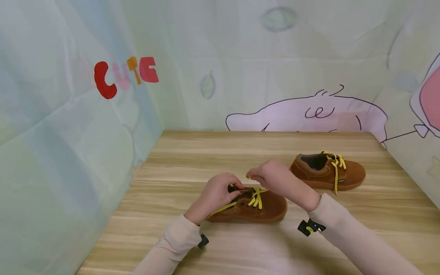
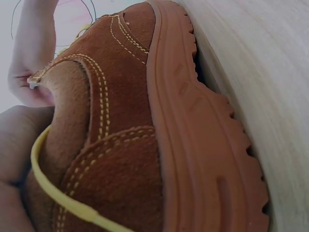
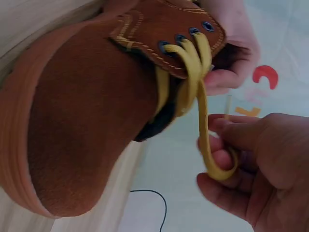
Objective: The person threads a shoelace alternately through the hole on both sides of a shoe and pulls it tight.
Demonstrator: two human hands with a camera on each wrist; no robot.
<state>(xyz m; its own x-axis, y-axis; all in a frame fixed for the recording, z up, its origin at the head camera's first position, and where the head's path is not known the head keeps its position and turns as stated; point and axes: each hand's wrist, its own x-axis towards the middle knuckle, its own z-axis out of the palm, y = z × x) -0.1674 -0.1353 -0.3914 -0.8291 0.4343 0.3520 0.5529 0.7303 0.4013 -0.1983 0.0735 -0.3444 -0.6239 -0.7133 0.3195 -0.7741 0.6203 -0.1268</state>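
Note:
A brown suede shoe (image 1: pixel 271 208) with yellow stitching lies on the table, its toe to the right. My left hand (image 1: pixel 220 193) pinches the far eyelet flap at the shoe's opening. Above the laced part, my right hand (image 1: pixel 275 177) holds a yellow shoelace (image 3: pixel 203 130), which runs from the eyelets and bends round the fingers in the right wrist view. Its tip pokes up past my thumb and forefinger. The other lace end (image 2: pixel 67 198) hangs loose over the shoe's near heel side. One eyelet (image 3: pixel 208 26) on the flap has no lace through it.
A matching brown shoe (image 1: pixel 350 173) with yellow laces stands behind and to the right, toe right. The wooden table (image 1: pixel 192 152) meets printed cloth walls (image 1: pixel 192 57) at the left, back and right. Dark wrist cameras (image 1: pixel 311 227) sit on the sleeves.

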